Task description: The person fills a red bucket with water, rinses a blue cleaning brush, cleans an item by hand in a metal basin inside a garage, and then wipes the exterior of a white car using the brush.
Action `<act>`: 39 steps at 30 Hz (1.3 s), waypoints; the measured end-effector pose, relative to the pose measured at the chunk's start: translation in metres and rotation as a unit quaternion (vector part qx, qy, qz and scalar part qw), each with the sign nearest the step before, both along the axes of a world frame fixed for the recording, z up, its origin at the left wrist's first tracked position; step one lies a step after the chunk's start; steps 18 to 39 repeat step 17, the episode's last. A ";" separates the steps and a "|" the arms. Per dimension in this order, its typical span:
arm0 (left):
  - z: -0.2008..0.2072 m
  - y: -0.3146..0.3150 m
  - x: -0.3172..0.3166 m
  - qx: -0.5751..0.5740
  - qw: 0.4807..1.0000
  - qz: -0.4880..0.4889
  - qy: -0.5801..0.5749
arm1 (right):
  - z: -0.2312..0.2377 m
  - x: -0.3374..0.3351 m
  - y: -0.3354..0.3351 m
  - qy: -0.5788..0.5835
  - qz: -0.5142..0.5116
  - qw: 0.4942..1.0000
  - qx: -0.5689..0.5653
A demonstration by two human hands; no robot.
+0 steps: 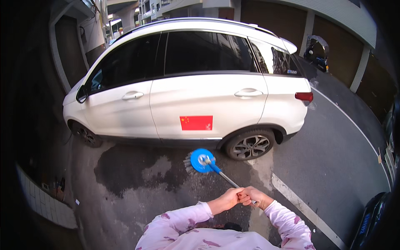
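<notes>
Both of my hands grip the metal pole of a long-handled round brush [202,161]. Its disc-shaped head is blue, with grey bristles showing at the left edge. My left hand [228,199] is wrapped round the pole, pressed against my right hand [253,196], which closes on the pole's near end. The brush head hangs over the pavement, apart from the white car [208,93], just in front of its lower side and left of the rear wheel [251,145]. A red rectangular flag sticker [196,123] is on the rear door.
A dark wet patch [125,168] spreads on the pavement beside the car. A painted white line [306,208] crosses the ground at right. Part of a dark vehicle [368,221] stands at the lower right; a scooter [317,52] is parked behind the car. A pale kerb [46,198] runs at left.
</notes>
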State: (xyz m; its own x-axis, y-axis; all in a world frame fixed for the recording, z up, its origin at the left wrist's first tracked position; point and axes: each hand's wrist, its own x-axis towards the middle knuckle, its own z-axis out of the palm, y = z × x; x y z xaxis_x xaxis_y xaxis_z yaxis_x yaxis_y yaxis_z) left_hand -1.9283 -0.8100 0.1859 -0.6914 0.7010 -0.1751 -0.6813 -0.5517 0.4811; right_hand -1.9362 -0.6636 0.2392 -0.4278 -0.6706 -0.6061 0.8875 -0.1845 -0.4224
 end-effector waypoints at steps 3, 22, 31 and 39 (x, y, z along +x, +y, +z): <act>0.080 -0.031 -0.037 -0.052 0.990 0.084 0.100 | 0.069 -0.043 -0.033 0.193 0.030 0.981 0.014; 0.314 -0.068 -0.330 -0.044 0.847 0.193 0.493 | 0.294 -0.291 -0.087 0.571 -0.125 0.811 0.020; 0.314 -0.068 -0.330 -0.044 0.847 0.193 0.493 | 0.294 -0.291 -0.087 0.571 -0.125 0.811 0.020; 0.314 -0.068 -0.330 -0.044 0.847 0.193 0.493 | 0.294 -0.291 -0.087 0.571 -0.125 0.811 0.020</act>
